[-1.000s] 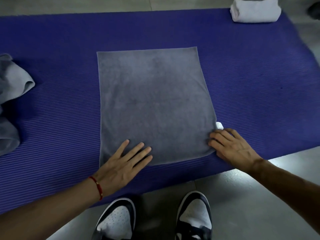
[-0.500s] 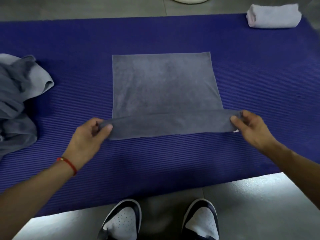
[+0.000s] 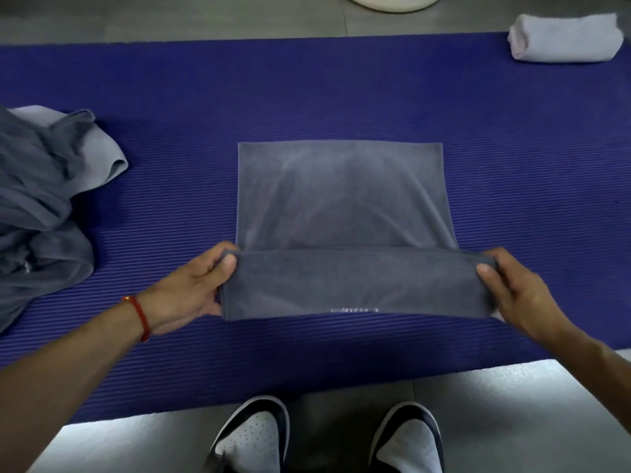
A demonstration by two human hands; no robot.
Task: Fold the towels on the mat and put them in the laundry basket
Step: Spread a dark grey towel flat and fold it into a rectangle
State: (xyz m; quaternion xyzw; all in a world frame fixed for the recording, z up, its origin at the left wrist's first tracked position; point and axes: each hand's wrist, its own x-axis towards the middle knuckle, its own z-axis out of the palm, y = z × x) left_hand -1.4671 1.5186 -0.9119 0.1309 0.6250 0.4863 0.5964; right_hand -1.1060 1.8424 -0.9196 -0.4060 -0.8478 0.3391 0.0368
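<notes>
While thumbs and fingers pinch near corners, left hand [image 3: 191, 288] and right hand [image 3: 512, 291] hold grey towel [image 3: 341, 206] mid-mat [image 3: 341, 93]; lifted edge runs left-right, flat part lies ahead, both hands equally near.

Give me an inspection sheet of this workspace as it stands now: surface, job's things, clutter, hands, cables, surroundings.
Surface: ribbed blue foam mat on a grey tiled floor.
Job's things: flat grey microfibre towel at mat centre, near edge lifted and turned over; rolled white towel at far right corner; crumpled heap of grey towels at left edge. Laundry basket: nothing seen for certain.
Clutter: nothing seen.
Hands: left hand pinches the near left corner; right hand pinches the near right corner.
Cables: nothing seen.
Surroundings: dark-and-white shoes at the near edge; white rounded object at the top, cut off by the frame.
</notes>
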